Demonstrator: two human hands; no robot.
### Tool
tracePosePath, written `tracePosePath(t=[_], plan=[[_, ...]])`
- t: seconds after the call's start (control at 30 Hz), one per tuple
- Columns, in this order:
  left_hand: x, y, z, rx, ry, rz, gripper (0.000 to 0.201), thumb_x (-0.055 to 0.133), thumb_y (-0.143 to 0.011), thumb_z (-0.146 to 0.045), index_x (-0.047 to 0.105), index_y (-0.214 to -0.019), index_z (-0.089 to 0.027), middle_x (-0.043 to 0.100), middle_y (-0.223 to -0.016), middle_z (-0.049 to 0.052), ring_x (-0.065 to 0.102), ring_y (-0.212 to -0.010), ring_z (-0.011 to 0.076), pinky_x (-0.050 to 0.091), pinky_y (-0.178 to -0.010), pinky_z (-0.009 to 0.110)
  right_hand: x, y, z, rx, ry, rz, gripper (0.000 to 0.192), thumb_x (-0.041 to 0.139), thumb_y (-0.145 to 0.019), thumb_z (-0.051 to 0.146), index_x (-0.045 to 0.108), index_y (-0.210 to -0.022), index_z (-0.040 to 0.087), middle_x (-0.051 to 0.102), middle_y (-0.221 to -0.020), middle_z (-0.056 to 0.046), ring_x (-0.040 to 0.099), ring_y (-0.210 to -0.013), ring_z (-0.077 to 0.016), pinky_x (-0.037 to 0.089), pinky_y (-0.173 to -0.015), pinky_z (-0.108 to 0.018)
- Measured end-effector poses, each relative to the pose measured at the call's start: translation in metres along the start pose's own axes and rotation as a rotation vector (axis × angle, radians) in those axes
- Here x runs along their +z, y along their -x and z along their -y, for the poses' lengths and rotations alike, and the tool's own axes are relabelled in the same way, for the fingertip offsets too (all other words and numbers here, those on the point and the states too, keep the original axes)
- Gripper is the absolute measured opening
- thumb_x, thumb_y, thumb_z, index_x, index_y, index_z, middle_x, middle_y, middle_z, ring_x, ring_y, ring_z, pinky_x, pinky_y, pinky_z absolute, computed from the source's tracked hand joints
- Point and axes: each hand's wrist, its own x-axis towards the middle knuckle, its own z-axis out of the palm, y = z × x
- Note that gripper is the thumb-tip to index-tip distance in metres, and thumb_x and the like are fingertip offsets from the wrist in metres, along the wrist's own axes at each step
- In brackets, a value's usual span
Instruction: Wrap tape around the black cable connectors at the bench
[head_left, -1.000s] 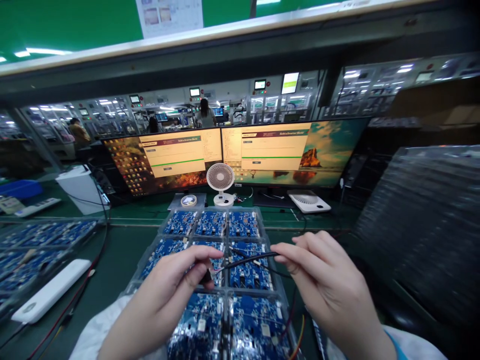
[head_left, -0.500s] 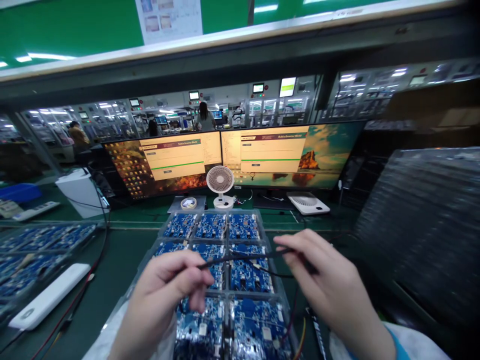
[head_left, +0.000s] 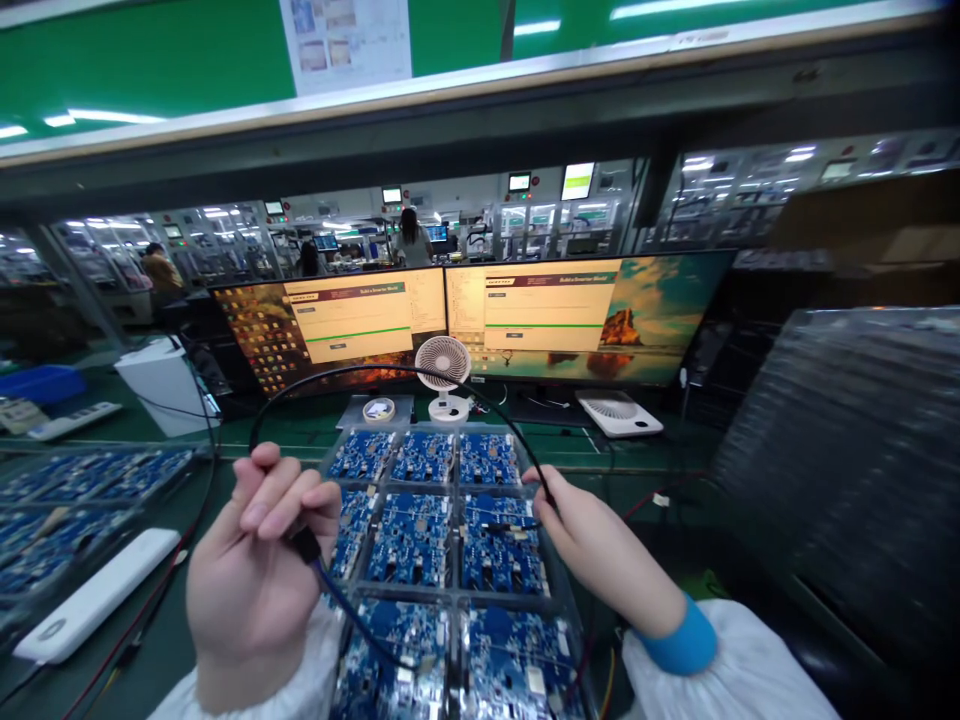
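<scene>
A thin black cable (head_left: 390, 368) arches up between my hands, over a clear tray (head_left: 454, 592) of blue circuit boards (head_left: 414, 535). My left hand (head_left: 262, 560) is turned palm up with its fingers curled round the cable; a dark connector (head_left: 306, 545) and a blue-black lead (head_left: 360, 625) hang from it over the near boards. My right hand (head_left: 574, 520) pinches the cable's other side above the tray's right edge. Just left of its fingertips, a small black-and-white plug end (head_left: 514, 529) shows over a board. A blue band (head_left: 681, 637) circles my right wrist.
Two monitors (head_left: 352, 320) stand behind the tray, with a small white fan (head_left: 444, 365) before them. Another tray of boards (head_left: 90, 480) and a white power strip (head_left: 101, 590) lie left. Stacked clear trays (head_left: 847, 460) rise at the right. A shelf (head_left: 450, 130) crosses overhead.
My left hand has moved left and turned palm up. The cable, stretched nearly straight before, now bows upward in a wide loop. My right hand has shifted slightly left and lower.
</scene>
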Motion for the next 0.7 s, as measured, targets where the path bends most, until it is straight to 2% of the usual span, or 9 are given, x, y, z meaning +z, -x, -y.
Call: tracePosePath(t=[0.1, 0.23, 0.37, 0.43, 0.5, 0.63, 0.7], plan=[[0.0, -0.003, 0.0, 0.019, -0.041, -0.029, 0.044, 0.017, -0.104, -0.022, 0.058, -0.088, -0.015, 0.053, -0.052, -0.006, 0.055, -0.046, 0.0045, 0.055, -0.062, 0.02, 0.002, 0.0, 0.001, 0.006, -0.007, 0.008, 0.036, 0.033, -0.094, 0.02, 0.053, -0.123, 0.013, 0.07, -0.08, -0.009, 0.069, -0.07, -0.0233, 0.052, -0.065, -0.034], [0.004, -0.002, 0.006, -0.041, -0.169, -0.097, 0.039, 0.026, -0.102, -0.019, 0.059, -0.081, -0.014, 0.048, -0.05, -0.005, 0.052, -0.046, 0.0065, 0.057, -0.063, 0.023, 0.004, 0.002, 0.006, -0.011, -0.165, -0.079, 0.05, 0.025, -0.099, 0.022, 0.024, -0.149, 0.013, 0.061, -0.071, -0.001, 0.062, -0.059, -0.0181, 0.05, -0.058, -0.029], [0.009, 0.003, 0.013, -0.059, -0.329, -0.122, 0.039, 0.03, -0.1, -0.02, 0.061, -0.078, -0.016, 0.047, -0.049, -0.005, 0.051, -0.048, 0.0083, 0.058, -0.069, 0.026, 0.004, 0.008, 0.012, 0.03, -0.367, -0.163, 0.054, 0.028, -0.102, 0.03, 0.015, -0.153, 0.022, 0.049, -0.062, 0.006, 0.051, -0.047, -0.0139, 0.042, -0.046, -0.023], [0.01, 0.005, 0.016, -0.073, -0.422, -0.11, 0.037, 0.032, -0.1, -0.02, 0.063, -0.079, -0.016, 0.048, -0.049, -0.005, 0.052, -0.049, 0.0093, 0.057, -0.073, 0.028, 0.003, 0.011, 0.014, 0.059, -0.414, -0.21, 0.055, 0.03, -0.102, 0.032, 0.014, -0.154, 0.023, 0.043, -0.06, 0.007, 0.042, -0.043, -0.0124, 0.036, -0.041, -0.022], [0.01, 0.007, 0.019, -0.089, -0.511, -0.067, 0.033, 0.036, -0.098, -0.019, 0.064, -0.082, -0.017, 0.052, -0.05, -0.004, 0.053, -0.051, 0.0104, 0.056, -0.078, 0.03, 0.002, 0.013, 0.017, 0.037, -0.43, -0.222, 0.054, 0.031, -0.101, 0.03, 0.018, -0.153, 0.022, 0.045, -0.064, 0.005, 0.041, -0.045, -0.0122, 0.035, -0.042, -0.022], [0.007, 0.012, 0.029, -0.194, -0.639, 0.106, 0.022, 0.043, -0.093, -0.015, 0.065, -0.094, -0.019, 0.064, -0.057, -0.002, 0.063, -0.065, 0.0159, 0.042, -0.102, 0.04, 0.007, 0.016, 0.028, -0.05, -0.518, -0.155, 0.048, 0.033, -0.1, 0.027, 0.031, -0.147, 0.022, 0.059, -0.09, -0.004, 0.051, -0.06, -0.0126, 0.043, -0.051, -0.023], [0.006, 0.013, 0.034, -0.261, -0.667, 0.169, 0.022, 0.043, -0.093, -0.015, 0.064, -0.098, -0.019, 0.068, -0.06, 0.001, 0.066, -0.073, 0.0188, 0.034, -0.108, 0.044, 0.013, 0.019, 0.035, -0.06, -0.615, -0.119, 0.042, 0.034, -0.1, 0.028, 0.034, -0.142, 0.024, 0.062, -0.098, -0.005, 0.054, -0.066, -0.013, 0.047, -0.058, -0.025]])
